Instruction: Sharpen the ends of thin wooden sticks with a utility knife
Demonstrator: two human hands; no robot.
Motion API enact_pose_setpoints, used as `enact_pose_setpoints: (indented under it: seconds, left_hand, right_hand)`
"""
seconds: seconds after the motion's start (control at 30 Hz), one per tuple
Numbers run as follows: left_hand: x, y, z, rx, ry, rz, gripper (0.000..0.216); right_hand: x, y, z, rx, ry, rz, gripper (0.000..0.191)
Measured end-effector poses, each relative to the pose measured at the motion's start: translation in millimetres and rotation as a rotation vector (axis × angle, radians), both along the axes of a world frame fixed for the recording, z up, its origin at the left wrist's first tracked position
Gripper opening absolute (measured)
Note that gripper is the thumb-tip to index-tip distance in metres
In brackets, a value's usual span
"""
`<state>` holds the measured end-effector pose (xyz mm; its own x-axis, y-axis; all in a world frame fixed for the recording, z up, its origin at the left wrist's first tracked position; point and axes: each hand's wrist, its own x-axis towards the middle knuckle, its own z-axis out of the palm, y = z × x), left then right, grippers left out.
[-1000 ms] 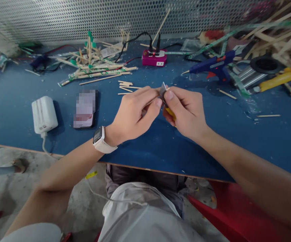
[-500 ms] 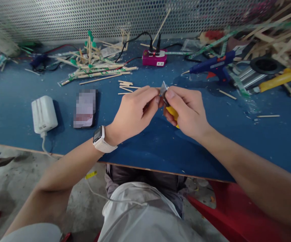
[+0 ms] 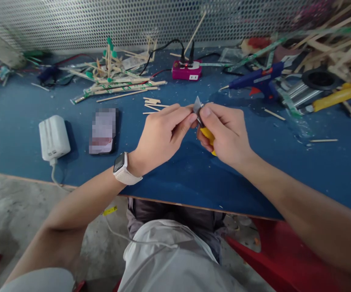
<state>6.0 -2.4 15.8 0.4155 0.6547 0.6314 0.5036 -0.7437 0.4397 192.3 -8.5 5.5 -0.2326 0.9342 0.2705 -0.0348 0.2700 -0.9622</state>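
Note:
My right hand (image 3: 224, 129) is closed around the yellow handle of a utility knife (image 3: 207, 134). The knife's grey blade (image 3: 197, 106) points up and away between my two hands. My left hand (image 3: 169, 127), with a watch (image 3: 120, 163) on its wrist, is pinched close to the blade. What its fingertips grip is hidden, too small to make out. Just beyond the left hand lie several short cut wooden sticks (image 3: 153, 106) on the blue table.
A phone (image 3: 103, 132) and a white power bank (image 3: 54, 138) with a cable are at left. Behind are bundled sticks (image 3: 120, 86) and a pink power strip (image 3: 187, 71). A blue glue gun (image 3: 256, 81), a yellow-handled tool (image 3: 335, 97) and piled wood strips (image 3: 339, 52) occupy the right.
The left fingertips have shifted slightly, with the thumb a little nearer the blade. The right hand keeps its hold on the knife, almost unmoved.

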Motion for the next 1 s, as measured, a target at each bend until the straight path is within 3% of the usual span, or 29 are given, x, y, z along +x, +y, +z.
enact_pose_setpoints:
  seconds: [0.43,1.0]
  left_hand:
    - [1.3,-6.0,2.1,-0.020,-0.042,0.068,0.028]
    - [-1.6,-0.5,-3.4,-0.011,0.021,0.020,0.031]
  right_hand:
    - [0.4,0.7,-2.0,0.068,-0.018,-0.192,0.051]
    - [0.5,-4.2,0.9,0.106,-0.094,0.021,0.047]
